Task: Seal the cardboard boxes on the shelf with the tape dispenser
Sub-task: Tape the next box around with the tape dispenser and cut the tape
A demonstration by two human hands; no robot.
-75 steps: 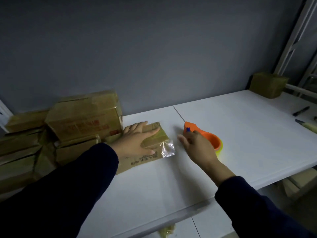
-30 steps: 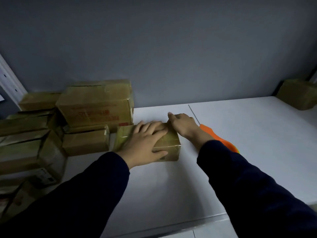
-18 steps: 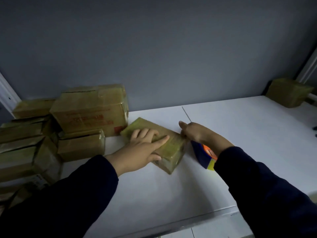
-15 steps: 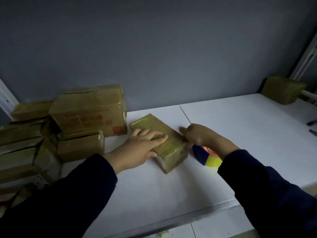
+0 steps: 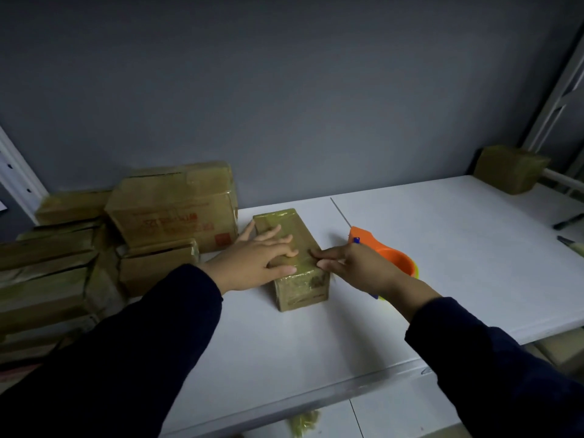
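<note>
Smoothing tape seemed the step in hand: the left hand [image 5: 252, 260] pressed flat on the small box [image 5: 300, 290] at mid-shelf, and the right hand [image 5: 363, 267] laid straight fingers against its right top edge. The next move likely called for gripping the orange tape dispenser [image 5: 392, 257], which lay just right of the box.

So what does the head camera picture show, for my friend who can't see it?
A person's left hand lies flat on top of a small taped cardboard box on a white shelf, while the right hand touches its right edge with straight fingers. An orange tape dispenser sits right by that hand, and more boxes are piled at the left.
</note>
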